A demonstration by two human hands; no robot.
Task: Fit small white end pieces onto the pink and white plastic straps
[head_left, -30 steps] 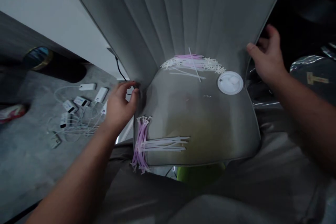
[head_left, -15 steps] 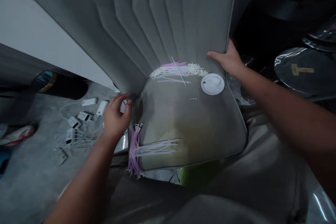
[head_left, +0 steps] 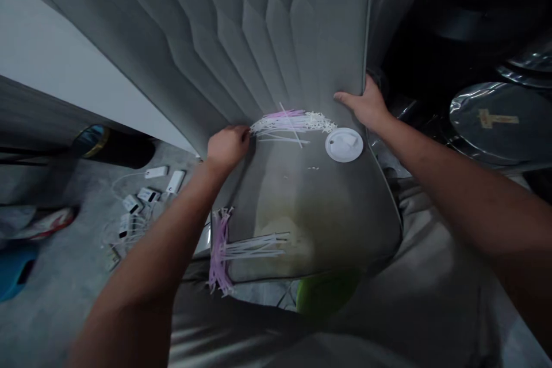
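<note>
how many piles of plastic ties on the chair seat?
2. The back pile lies against the backrest, beside the left hand; the front pile hangs over the front-left edge of the seat. Others may be hidden.

Fingers of right hand [head_left: 366,108] behind the backrest [head_left: 259,23], its top off-frame; green object [head_left: 323,294] mostly under the seat [head_left: 336,213].

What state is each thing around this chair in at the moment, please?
backrest: upright.
rear ties: loose heap along the back of the seat.
left hand: curled shut beside the rear ties.
right hand: gripping the backrest's right edge.
front ties: lying across the seat's left edge, pink ends overhanging.
lid: flat on the seat.
tags: scattered on the floor.
</note>
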